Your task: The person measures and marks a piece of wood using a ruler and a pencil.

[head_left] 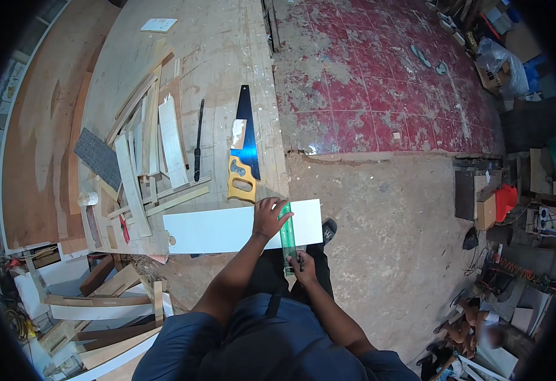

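Note:
A long white board [211, 230] lies across the front edge of the workbench, its right end sticking out past the corner. Crossing it near that end is a green ruler [287, 235]. My left hand [268, 219] holds the ruler against the board, with the fingers at the far edge and the thumb over the ruler. My right hand [304, 272] is closed at the ruler's near end, with a small dark pen-like thing [301, 259] in its fingers. Just beyond my left hand lies a handsaw [244, 149] with a yellow handle.
On the workbench [218, 63] are a thin black tool [199, 140], several wood strips [145, 133] and a grey rough slab [98, 157]. Offcuts [100, 305] pile up at lower left. A red tiled floor [386, 76] lies beyond; another person [475, 324] sits at lower right.

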The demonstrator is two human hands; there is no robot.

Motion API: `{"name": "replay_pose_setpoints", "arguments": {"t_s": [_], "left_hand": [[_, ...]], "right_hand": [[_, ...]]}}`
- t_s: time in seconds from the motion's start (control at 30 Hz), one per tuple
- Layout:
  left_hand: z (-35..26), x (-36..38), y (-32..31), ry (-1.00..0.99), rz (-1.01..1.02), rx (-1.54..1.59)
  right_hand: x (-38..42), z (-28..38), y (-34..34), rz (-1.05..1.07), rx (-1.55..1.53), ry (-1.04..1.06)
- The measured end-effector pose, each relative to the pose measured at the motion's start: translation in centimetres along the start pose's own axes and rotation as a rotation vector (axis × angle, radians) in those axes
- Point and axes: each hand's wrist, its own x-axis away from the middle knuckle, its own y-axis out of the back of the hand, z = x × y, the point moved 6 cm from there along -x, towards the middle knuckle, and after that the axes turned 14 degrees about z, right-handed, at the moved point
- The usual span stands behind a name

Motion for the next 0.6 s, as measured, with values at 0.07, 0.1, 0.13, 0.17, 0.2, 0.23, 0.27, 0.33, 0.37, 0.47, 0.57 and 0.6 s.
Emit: {"name": "replay_pose_setpoints", "arguments": {"t_s": [0.07,0.1,0.13,0.17,0.2,0.23,0.27,0.33,0.37,0.47,0.57,0.6], "left_hand": [[-0.1,0.0,0.1,-0.003,0.000,0.002],[-0.2,0.0,0.2,-0.003,-0.001,-0.012],[-0.3,0.0,0.3,-0.002,-0.001,-0.026],[-0.3,-0.1,0.4,-0.002,-0.002,-0.028],[-0.4,-0.1,0.4,-0.001,0.004,-0.028],[-0.4,-0.1,0.4,0.000,0.010,-0.028],[-0.5,-0.1,0.4,0.000,0.009,-0.028],[-0.5,0.0,0.4,-0.007,-0.004,-0.022],[-0.3,0.0,0.3,-0.007,-0.004,-0.022],[-0.2,0.0,0.0,-0.010,-0.011,-0.052],[-0.3,-0.1,0.1,-0.008,-0.026,-0.061],[-0.3,-0.1,0.1,-0.004,-0.024,-0.047]], "right_hand": [[-0.2,-0.4,0.0,0.003,0.004,0.002],[-0.3,-0.7,0.0,-0.004,0.000,0.006],[-0.4,-1.0,0.1,-0.011,-0.004,0.009],[-0.4,-0.7,0.0,-0.010,-0.004,0.010],[-0.3,-0.6,0.0,-0.007,-0.016,-0.001],[-0.2,-0.5,-0.1,-0.004,-0.028,-0.011],[-0.1,-0.3,0.0,-0.004,-0.027,-0.011],[-0.1,0.0,-0.1,0.002,-0.011,0.001],[-0.1,-0.1,-0.1,0.002,-0.011,0.001],[-0.1,0.0,-0.1,-0.007,0.006,0.015],[-0.1,-0.3,-0.3,0.036,-0.038,-0.031],[-0.2,-0.5,-0.3,0.028,-0.019,-0.005]]}}
